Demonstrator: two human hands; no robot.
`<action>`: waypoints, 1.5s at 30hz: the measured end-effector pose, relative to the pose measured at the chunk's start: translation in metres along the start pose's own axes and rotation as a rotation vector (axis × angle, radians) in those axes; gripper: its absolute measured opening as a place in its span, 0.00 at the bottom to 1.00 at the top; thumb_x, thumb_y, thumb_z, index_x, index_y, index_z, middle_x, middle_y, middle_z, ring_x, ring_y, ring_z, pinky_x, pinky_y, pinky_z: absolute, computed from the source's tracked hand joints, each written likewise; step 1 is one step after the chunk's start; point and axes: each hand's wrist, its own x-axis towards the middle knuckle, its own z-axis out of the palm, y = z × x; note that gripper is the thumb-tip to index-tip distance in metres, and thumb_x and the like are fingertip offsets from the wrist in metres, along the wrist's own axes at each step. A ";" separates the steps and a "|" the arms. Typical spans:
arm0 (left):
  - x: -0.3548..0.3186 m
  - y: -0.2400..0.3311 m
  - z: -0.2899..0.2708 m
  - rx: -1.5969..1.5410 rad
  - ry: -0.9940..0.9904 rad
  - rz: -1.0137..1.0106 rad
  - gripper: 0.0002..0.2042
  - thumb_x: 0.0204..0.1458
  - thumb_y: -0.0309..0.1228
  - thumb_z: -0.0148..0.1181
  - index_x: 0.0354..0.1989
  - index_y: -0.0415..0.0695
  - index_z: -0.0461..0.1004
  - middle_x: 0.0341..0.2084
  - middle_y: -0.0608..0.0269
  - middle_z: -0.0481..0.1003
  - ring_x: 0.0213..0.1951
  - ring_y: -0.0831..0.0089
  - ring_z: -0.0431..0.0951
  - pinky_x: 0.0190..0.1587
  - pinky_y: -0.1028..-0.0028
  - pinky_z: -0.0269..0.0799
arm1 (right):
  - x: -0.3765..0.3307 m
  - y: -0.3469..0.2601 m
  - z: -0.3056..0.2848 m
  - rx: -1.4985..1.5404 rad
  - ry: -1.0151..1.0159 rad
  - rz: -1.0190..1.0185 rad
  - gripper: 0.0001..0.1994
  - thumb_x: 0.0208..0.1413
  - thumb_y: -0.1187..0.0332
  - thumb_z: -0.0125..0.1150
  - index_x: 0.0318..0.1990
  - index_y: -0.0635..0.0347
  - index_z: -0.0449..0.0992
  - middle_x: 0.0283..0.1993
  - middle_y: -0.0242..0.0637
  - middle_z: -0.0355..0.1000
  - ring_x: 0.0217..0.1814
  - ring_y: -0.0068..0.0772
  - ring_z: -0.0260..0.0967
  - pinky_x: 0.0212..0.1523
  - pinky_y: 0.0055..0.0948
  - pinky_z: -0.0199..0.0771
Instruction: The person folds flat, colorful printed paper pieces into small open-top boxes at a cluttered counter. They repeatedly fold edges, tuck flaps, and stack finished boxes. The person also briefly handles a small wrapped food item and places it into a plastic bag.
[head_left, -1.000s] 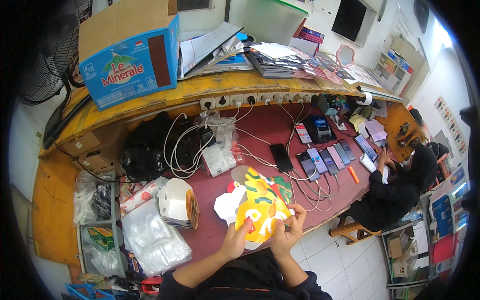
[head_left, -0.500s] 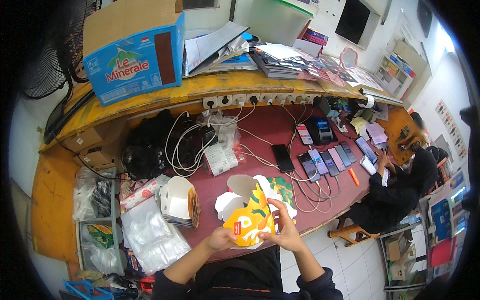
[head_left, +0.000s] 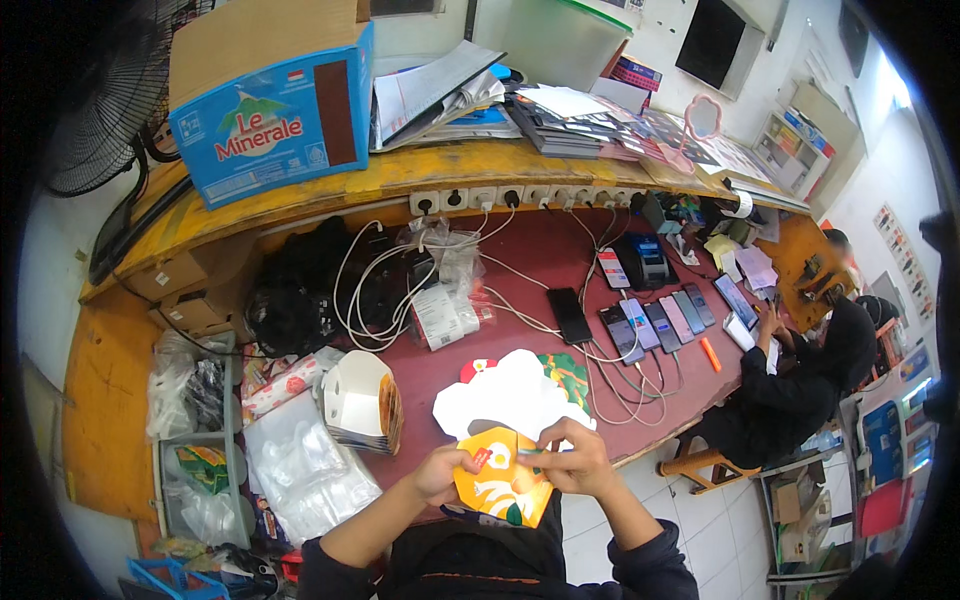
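Observation:
Between both hands I hold a yellow printed cardboard food box, partly folded, close to the table's front edge. My left hand grips its left side with the thumb on the printed face. At the upper right edge, my right hand pinches the cardboard with thumb and fingers. Just beyond lie flat white box blanks, with a green printed blank showing at their right. To the left stands a nested stack of folded boxes, white inside.
Clear plastic bags lie at the left. Behind are white cables and a black phone, with several more phones farther right. A shelf carries a blue carton. Another person sits at the right.
The yellow box has come down and nearer to me, and its printed face is turned more upward. Its white opening no longer shows. My right hand has shifted along its edge.

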 end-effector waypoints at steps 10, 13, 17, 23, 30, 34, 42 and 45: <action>0.000 0.013 0.013 -0.011 -0.239 0.109 0.29 0.38 0.21 0.47 0.56 0.36 0.57 0.48 0.50 0.69 0.49 0.61 0.73 0.55 0.66 0.69 | -0.015 -0.012 0.005 0.020 0.113 -0.033 0.17 0.37 0.67 0.56 0.38 0.59 0.80 0.35 0.41 0.71 0.37 0.39 0.73 0.36 0.31 0.74; 0.001 0.015 0.012 -0.030 -0.181 0.229 0.28 0.38 0.22 0.46 0.54 0.38 0.58 0.47 0.51 0.67 0.50 0.63 0.72 0.54 0.67 0.69 | -0.027 -0.014 0.016 -0.183 0.065 -0.085 0.20 0.42 0.63 0.55 0.43 0.63 0.78 0.41 0.47 0.72 0.43 0.46 0.73 0.39 0.33 0.75; 0.008 0.013 0.018 -0.011 -0.122 0.154 0.27 0.40 0.21 0.44 0.55 0.38 0.58 0.49 0.52 0.66 0.51 0.62 0.71 0.54 0.66 0.68 | -0.033 -0.006 0.016 -0.141 0.066 -0.047 0.25 0.46 0.58 0.56 0.48 0.67 0.74 0.47 0.53 0.70 0.48 0.53 0.71 0.47 0.36 0.73; 0.017 0.014 0.049 1.764 -0.135 0.290 0.15 0.51 0.26 0.48 0.49 0.44 0.67 0.48 0.50 0.70 0.54 0.62 0.68 0.55 0.61 0.64 | -0.005 0.004 0.043 0.385 0.326 0.703 0.21 0.54 0.66 0.56 0.52 0.71 0.69 0.50 0.47 0.70 0.47 0.32 0.70 0.43 0.26 0.70; -0.033 0.040 0.029 1.611 0.576 1.363 0.48 0.24 0.46 0.74 0.60 0.55 0.56 0.62 0.44 0.51 0.63 0.45 0.53 0.62 0.40 0.37 | 0.027 0.009 0.032 0.580 0.316 0.805 0.12 0.55 0.70 0.56 0.44 0.71 0.74 0.38 0.37 0.74 0.37 0.23 0.69 0.39 0.22 0.69; -0.047 0.048 0.002 1.724 0.359 1.380 0.47 0.25 0.39 0.74 0.62 0.59 0.57 0.61 0.49 0.54 0.61 0.51 0.55 0.61 0.48 0.45 | 0.078 -0.013 0.043 -0.093 0.502 0.413 0.09 0.48 0.75 0.62 0.37 0.66 0.75 0.32 0.35 0.73 0.33 0.28 0.70 0.35 0.22 0.67; -0.071 0.061 -0.027 2.196 0.540 1.639 0.37 0.35 0.34 0.67 0.60 0.62 0.62 0.59 0.56 0.56 0.61 0.54 0.55 0.60 0.52 0.51 | 0.138 -0.025 0.109 -0.339 -0.503 -0.171 0.31 0.44 0.60 0.58 0.59 0.57 0.61 0.59 0.50 0.60 0.61 0.53 0.56 0.63 0.43 0.50; -0.084 0.078 -0.055 1.733 1.063 1.253 0.32 0.44 0.31 0.60 0.62 0.53 0.58 0.62 0.55 0.52 0.63 0.50 0.53 0.62 0.51 0.49 | 0.168 0.002 0.144 -0.193 -0.331 -0.205 0.27 0.42 0.64 0.59 0.54 0.52 0.68 0.53 0.44 0.67 0.56 0.51 0.63 0.58 0.46 0.58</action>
